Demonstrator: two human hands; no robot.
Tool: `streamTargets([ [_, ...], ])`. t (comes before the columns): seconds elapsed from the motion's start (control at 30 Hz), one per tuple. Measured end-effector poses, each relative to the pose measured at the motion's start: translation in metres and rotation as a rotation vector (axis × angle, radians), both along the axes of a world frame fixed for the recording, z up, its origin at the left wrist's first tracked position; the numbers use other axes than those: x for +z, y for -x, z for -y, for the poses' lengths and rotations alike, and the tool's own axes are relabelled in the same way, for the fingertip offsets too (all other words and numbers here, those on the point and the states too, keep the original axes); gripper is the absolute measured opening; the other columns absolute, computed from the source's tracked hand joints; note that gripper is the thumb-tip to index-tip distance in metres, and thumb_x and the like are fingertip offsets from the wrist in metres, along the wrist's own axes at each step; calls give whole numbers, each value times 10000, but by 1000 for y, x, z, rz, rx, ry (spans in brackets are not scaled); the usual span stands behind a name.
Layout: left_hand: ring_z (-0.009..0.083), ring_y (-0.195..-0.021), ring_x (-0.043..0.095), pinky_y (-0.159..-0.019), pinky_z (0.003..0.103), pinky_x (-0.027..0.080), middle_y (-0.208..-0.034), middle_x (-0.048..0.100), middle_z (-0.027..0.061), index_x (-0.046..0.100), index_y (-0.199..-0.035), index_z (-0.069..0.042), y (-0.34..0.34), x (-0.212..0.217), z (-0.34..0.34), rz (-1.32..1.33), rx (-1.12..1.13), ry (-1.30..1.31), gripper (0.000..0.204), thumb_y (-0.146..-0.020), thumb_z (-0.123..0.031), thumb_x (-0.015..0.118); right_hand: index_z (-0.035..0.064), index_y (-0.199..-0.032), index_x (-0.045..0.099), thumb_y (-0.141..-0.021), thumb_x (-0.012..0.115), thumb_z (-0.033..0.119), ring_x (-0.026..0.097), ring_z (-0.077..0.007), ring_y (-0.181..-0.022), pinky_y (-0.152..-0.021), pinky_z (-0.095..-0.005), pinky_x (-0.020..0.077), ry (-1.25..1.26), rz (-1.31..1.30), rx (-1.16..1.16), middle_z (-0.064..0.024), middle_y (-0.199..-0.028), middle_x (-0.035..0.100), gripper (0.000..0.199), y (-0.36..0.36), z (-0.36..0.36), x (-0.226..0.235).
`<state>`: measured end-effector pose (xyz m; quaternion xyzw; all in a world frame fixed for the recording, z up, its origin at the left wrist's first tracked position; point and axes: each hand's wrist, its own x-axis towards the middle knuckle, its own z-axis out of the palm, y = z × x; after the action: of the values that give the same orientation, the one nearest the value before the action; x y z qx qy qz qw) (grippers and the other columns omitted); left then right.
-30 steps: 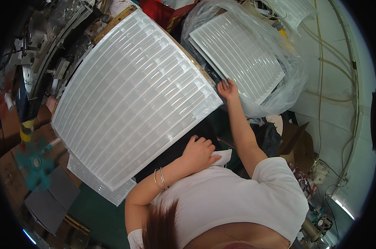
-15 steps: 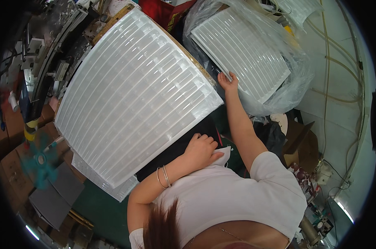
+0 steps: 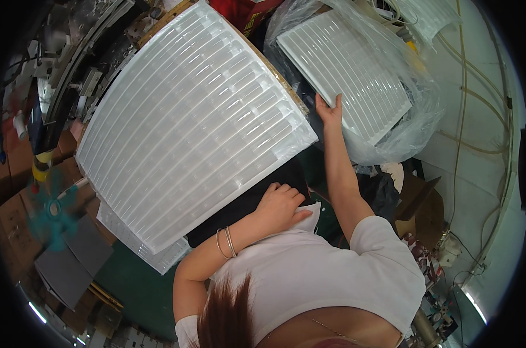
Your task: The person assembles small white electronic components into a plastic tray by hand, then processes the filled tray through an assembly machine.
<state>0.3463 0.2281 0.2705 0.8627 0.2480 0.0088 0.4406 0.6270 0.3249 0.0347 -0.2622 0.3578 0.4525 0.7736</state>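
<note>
A large translucent white ribbed plastic tray (image 3: pixel 193 124), with many parallel channels, lies in front of me on the bench. To the right, a smaller-looking stack of ribbed plastic trays (image 3: pixel 350 72) sits inside a clear plastic bag (image 3: pixel 422 110). My right hand (image 3: pixel 331 110) reaches out to this stack and grips the near left edge of a tray, its fingertips partly hidden under the edge. My left hand (image 3: pixel 278 207) rests against my white shirt at the waist, holding nothing, its fingers loosely bent and lying flat.
Another clear tray (image 3: pixel 170 258) pokes out beneath the large one. At the left are a teal fan (image 3: pixel 54 209), cardboard boxes (image 3: pixel 13 232) and machinery (image 3: pixel 71 69). A red bag (image 3: pixel 245 14) stands behind the bench; an open carton (image 3: pixel 419 209) sits at the right by the wall.
My right hand has shifted slightly along the tray edge, with thumb and fingers now more spread. The view has moved a little; my left hand stays at my waist.
</note>
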Motion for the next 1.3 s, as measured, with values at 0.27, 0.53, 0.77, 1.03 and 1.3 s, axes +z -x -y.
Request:
streamTargets([
  [0.27,246,-878,549,-830,390,401,-845,589,73,619,-859,-64,-2,4,-6,-83,-58,31,349,-824,-408,579,43,-1180,494,-782,710,266,490,-330,-1166,-986,-502,395,-24,-18,-7,-147,-1220,538,505,-12,-3,-5],
  [0.53,253,-867,544,-802,374,404,-850,590,83,616,-881,-66,-2,-3,-9,-15,39,82,347,-814,-405,594,25,-1212,436,-684,790,294,469,-327,-1130,-989,-487,388,97,0,105,-211,-1205,443,690,7,1,-14],
  [0.77,255,-938,551,-843,372,403,-955,614,77,628,-986,-76,-3,0,-10,-30,35,120,360,-819,-394,598,26,-1335,274,-630,815,368,266,-303,-1298,-1078,-465,232,59,11,137,-186,-1356,291,953,15,4,-33],
  [1.03,252,-929,540,-819,381,402,-956,617,75,631,-985,-73,-9,-1,-13,-62,-11,130,366,-811,-393,596,78,-1247,444,-701,778,236,399,-280,-1231,-1050,-459,285,-11,-2,-135,-89,-1283,460,659,25,-1,-26],
  [1.3,251,-940,537,-834,376,396,-969,611,74,630,-987,-75,-9,-1,-11,-59,2,143,377,-805,-404,600,71,-1184,504,-695,790,244,489,-287,-1168,-999,-462,399,-72,36,-83,-97,-1215,542,592,19,6,-3],
])
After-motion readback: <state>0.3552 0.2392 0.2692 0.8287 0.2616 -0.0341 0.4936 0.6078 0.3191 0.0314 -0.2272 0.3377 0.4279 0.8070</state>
